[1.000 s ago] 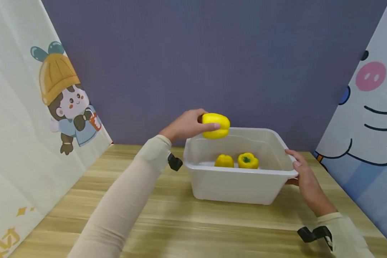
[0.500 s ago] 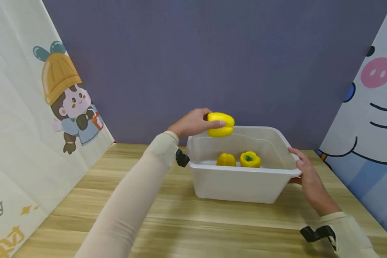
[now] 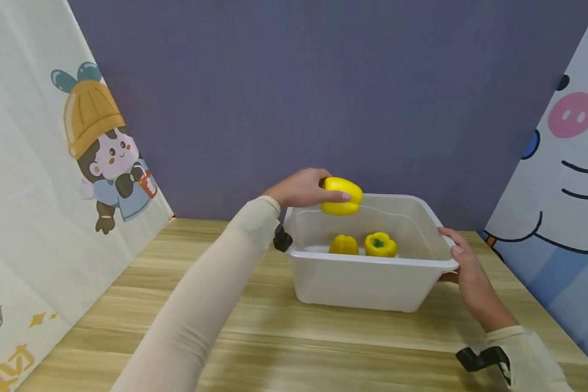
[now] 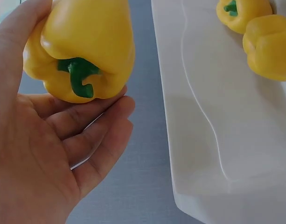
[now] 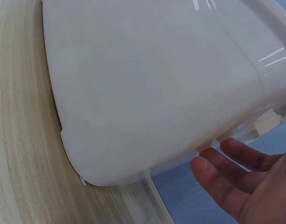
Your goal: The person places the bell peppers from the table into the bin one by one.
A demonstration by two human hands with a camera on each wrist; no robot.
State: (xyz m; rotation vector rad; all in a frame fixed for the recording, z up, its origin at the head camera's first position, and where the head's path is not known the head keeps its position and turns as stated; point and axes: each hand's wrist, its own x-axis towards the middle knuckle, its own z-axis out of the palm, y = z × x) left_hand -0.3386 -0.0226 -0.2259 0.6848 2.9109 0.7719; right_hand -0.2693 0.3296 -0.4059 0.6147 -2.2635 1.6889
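My left hand [image 3: 301, 188] grips a yellow bell pepper [image 3: 343, 196] above the back left part of a white plastic tub [image 3: 357, 283]. In the left wrist view the held pepper [image 4: 87, 42] shows its green stem, with thumb and fingers around its sides. Two more yellow bell peppers lie inside the tub: one pepper [image 3: 343, 245] at the left, partly hidden by the front wall, and another pepper [image 3: 380, 245] beside it with its stem showing. My right hand [image 3: 472, 277] holds the tub's right rim, thumb on top and fingers below.
The tub stands on a wood-grain table [image 3: 255, 348]. Behind it rises a grey-blue panel [image 3: 323, 98]. Printed cartoon sheets flank the table, with a capped child [image 3: 108, 152] on the left and a pig snout [image 3: 572, 115] on the right.
The left hand has carried the pepper a little to the right and, in the last half second, slightly down. The right hand keeps its hold on the tub's rim.
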